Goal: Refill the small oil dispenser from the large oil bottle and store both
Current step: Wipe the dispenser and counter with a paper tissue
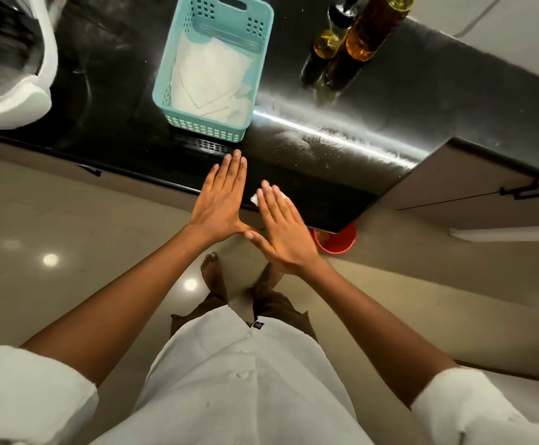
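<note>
- Starting pose, by the look of it: left hand and right hand both flat, fingers straight, palms down over the tabletop edge, thumbs touching at the tips; neither grips anything.
- White scrap peeks out beside the right hand's fingers; can't tell if it's paper or cloth, or if the fingers press on it.
- Large oil bottle stands at the far right of the tabletop, amber oil inside, top cut off by the frame edge.
- Small oil dispenser is just left of it, dark top, a little yellow oil in the bottom; looks low, so refill likely not done.
- Both well apart from the hands.
- Doing the step well: probably reach for the dispenser first and open it, bring both closer to the front, steady the dispenser with one hand, then tip the big bottle slowly; narrow neck means spill risk.
- Teal basket sits just beyond the left fingertips, holding white folded sheets; handy for drips, maybe.
- Red bucket on the floor under the tabletop corner, contents unclear.
</note>
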